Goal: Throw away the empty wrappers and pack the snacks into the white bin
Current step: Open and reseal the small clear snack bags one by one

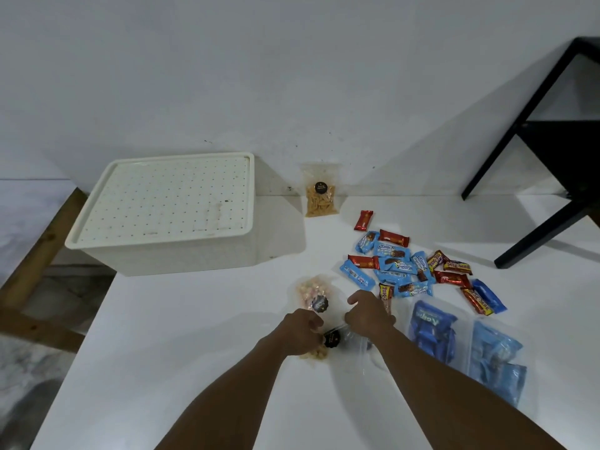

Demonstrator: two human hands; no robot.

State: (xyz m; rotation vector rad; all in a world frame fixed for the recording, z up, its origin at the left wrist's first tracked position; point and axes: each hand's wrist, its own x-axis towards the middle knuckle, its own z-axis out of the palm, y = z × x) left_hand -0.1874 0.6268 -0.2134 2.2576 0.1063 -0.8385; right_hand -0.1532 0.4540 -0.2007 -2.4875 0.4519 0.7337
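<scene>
On the white bench [194, 352] the left hand [302, 329] and the right hand [370, 311] meet over a clear plastic bag with a round black sticker [331, 340]. The left fingers are curled round the end where a few tan pieces lie. The right fingers are clenched on the loose clear film at the other side.

From the hands:
- **12 o'clock, just beside the left hand:** a clear bag of pastel puffs [311, 289] lies flat.
- **12 o'clock, farther off:** a clear bag of tan sticks [321, 198] leans upright against the white wall.
- **10 o'clock:** the white plastic bin [168, 254] stands with its dotted lid [168, 196] on.
- **1 o'clock:** a heap of small blue and red wrapped bars [399, 267] spreads over the bench.
- **3 o'clock:** two clear packs of blue biscuit packets [431, 332] lie side by side, the nearer one just beside the right forearm.
- **2 o'clock:** a black metal frame [535, 235] stands well apart from the hands.
</scene>
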